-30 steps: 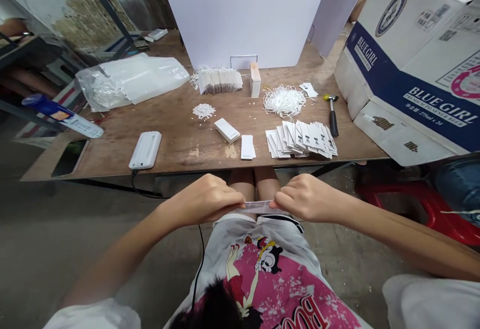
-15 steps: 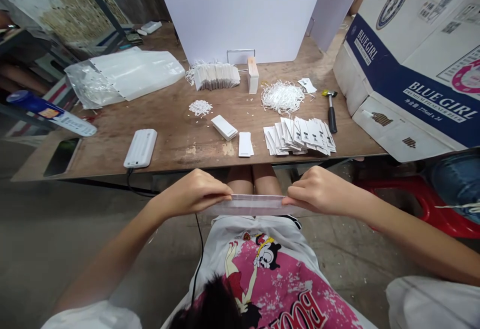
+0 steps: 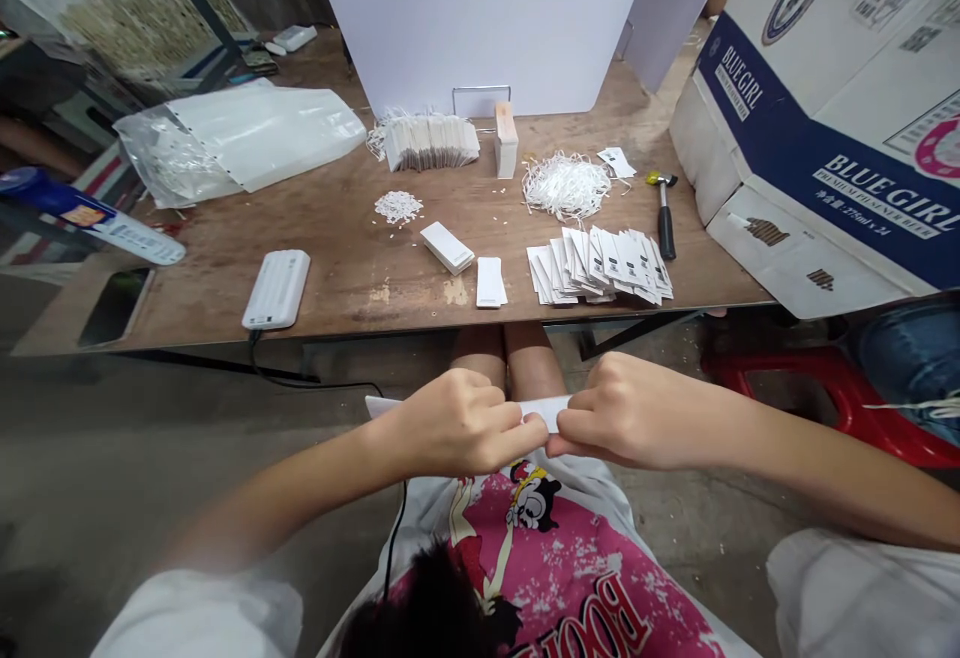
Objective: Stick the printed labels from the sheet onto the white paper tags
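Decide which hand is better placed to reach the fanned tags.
Right, probably: the right hand sits closer to the fanned tags, though it and the left hand both pinch the white strip.

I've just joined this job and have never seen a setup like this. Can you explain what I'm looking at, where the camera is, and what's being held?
There's no machine here: these are a person's two bare hands, seen from one camera worn on the head, looking forward and down. The left hand and right hand both grip a white strip above the lap, below the edge of the wooden table. On the table lie overlapping white tags, shredded white strands, a small hammer and a white battery pack.
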